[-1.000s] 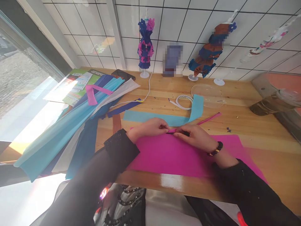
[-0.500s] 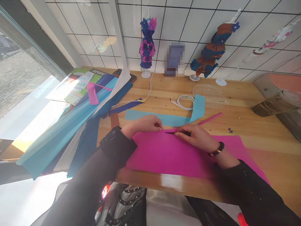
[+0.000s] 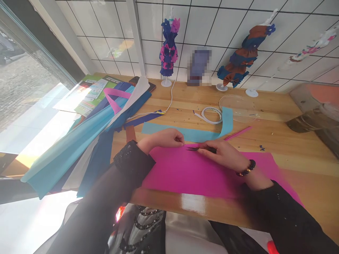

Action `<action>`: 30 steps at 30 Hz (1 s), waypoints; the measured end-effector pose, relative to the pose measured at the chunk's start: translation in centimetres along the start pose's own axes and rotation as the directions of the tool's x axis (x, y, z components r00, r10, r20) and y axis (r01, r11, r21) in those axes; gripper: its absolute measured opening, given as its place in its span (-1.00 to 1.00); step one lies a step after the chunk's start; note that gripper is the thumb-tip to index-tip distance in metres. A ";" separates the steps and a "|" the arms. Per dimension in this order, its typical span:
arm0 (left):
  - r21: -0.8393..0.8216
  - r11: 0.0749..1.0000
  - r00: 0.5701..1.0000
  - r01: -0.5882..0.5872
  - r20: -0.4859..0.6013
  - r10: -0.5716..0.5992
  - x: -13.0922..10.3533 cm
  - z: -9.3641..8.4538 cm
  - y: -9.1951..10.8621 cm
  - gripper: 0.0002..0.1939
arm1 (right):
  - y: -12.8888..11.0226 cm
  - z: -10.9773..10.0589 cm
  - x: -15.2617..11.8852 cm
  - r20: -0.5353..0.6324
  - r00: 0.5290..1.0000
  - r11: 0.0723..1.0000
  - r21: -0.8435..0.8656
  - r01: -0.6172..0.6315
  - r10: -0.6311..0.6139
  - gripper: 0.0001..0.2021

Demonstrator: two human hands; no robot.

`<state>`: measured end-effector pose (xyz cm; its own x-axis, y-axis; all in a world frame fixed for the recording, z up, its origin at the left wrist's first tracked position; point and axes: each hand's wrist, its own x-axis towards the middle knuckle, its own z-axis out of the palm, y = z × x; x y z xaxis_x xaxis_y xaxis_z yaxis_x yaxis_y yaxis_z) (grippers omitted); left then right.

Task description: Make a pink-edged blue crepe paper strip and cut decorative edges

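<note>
A magenta sheet of crepe-like paper [image 3: 180, 173] lies flat at the front of the wooden table. At its far edge my left hand [image 3: 169, 138] is closed in a pinch on the sheet, the fingertips pressed together. My right hand [image 3: 219, 151], with a beaded bracelet at the wrist, is wrapped round small dark scissors [image 3: 192, 149]. Their thin blades point left over the sheet, just short of my left fingertips, with the tips slightly apart. The handles are mostly hidden in my palm. Behind both hands runs a light blue strip [image 3: 190, 134], its right end curling up.
A thin pink strip [image 3: 238, 133] and a tape roll [image 3: 211, 115] lie behind my right hand. Rolled coloured sheets [image 3: 79, 141] pile up at the left. Decorated dress figures [image 3: 168, 53] stand by the tiled wall. A brown jar [image 3: 304, 118] is at right.
The scissors' blades have parted slightly. The pink strip on the rolls at left has swung into a different bend. The view has shifted a little; both hands stay nearly in place.
</note>
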<state>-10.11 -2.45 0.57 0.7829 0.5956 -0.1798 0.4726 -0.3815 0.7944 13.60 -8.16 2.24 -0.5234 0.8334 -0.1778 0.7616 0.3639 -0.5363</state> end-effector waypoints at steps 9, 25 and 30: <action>-0.046 0.999 0.999 -0.020 0.026 0.021 -0.1 -0.3 0.0 -0.81 | -0.2 0.2 0.1 0.011 1.000 1.000 0.007 -0.007 0.007 -0.65; -0.066 0.998 0.999 -0.006 0.043 0.009 -0.2 -0.4 0.2 -0.71 | -1.9 1.2 2.0 0.005 1.000 0.999 -0.042 0.013 -0.013 -0.69; -0.094 0.995 0.999 -0.016 0.029 0.018 -0.2 -0.5 0.0 -0.79 | -1.8 1.3 1.6 -0.018 1.000 1.000 -0.017 -0.007 0.006 -0.65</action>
<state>-10.47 -2.23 0.84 0.8029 0.5677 -0.1818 0.4201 -0.3225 0.8482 10.92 -7.97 1.83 -0.5117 0.8429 -0.1665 0.7713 0.3653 -0.5212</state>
